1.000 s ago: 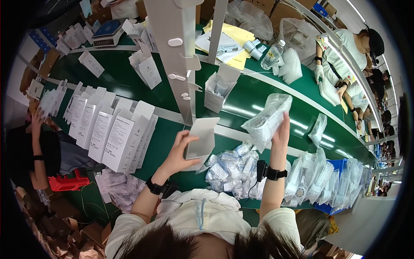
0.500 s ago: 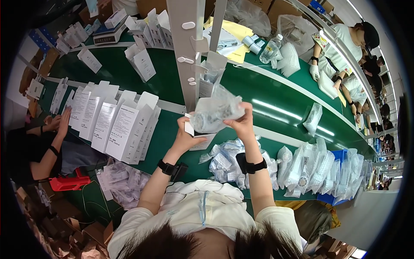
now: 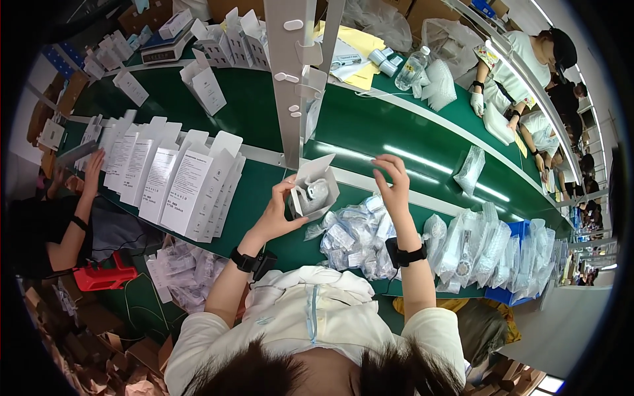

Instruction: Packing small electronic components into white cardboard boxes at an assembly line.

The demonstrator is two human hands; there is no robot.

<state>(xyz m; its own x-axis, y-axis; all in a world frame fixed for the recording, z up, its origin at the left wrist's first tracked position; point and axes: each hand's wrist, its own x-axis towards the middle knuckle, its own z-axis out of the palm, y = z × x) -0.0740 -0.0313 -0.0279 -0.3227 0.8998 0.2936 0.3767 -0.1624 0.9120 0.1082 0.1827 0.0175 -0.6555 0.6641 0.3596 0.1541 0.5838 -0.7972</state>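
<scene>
The open white carton was in the left hand, over the near green table, just left of a pile of small bagged parts. That hand grasped it from the left, with the thumb toward the near side and the fingers toward the far side. Whether its base touched the table could not be told. The right hand was released, its fingers loosely bent in the air right of the carton and holding nothing.

A wrapped item sat inside the carton, below the raised flap. The carton looked like thin card: light, fairly stiff along its folded edges, but likely to dent or bow under a hard squeeze. Its smooth faces might slip a little, so a broad grip low on two opposite walls seemed best, well clear of the flap, which would probably bend. The wrapped item seemed soft outside, perhaps with something hard and breakable within; its weight could not be judged. Its loose wrapping looked slippery, so it was better held around the firm middle than by the film.
</scene>
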